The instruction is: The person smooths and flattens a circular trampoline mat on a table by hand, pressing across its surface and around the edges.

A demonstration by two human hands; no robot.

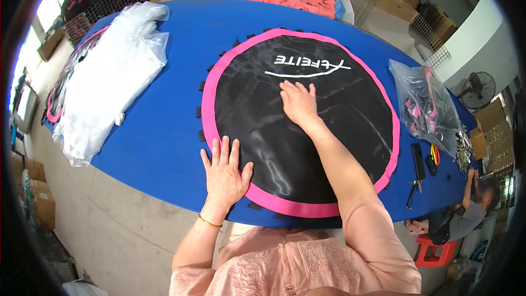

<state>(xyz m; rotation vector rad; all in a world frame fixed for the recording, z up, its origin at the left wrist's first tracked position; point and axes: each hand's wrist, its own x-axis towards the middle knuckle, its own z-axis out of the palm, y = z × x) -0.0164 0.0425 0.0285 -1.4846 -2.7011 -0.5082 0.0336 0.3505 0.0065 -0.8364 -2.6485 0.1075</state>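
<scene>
A round black mat point(274, 115) with a pink border and white lettering lies flat on the blue table point(148, 142). Small black tabs stick out around its rim. My left hand point(226, 172) rests with spread fingers on the mat's lower left border, a bracelet at the wrist. Near the middle of the mat, just below the lettering, my right hand point(298, 101) lies palm down with its fingers apart. Neither hand holds anything.
Clear plastic bags point(118, 71) lie at the left over another pink-edged mat. At the right are a bag with pink parts point(427, 104), a black tool point(418, 161) and metal pieces point(463, 148). Another person point(466, 214) sits at the lower right by a red stool point(435, 252).
</scene>
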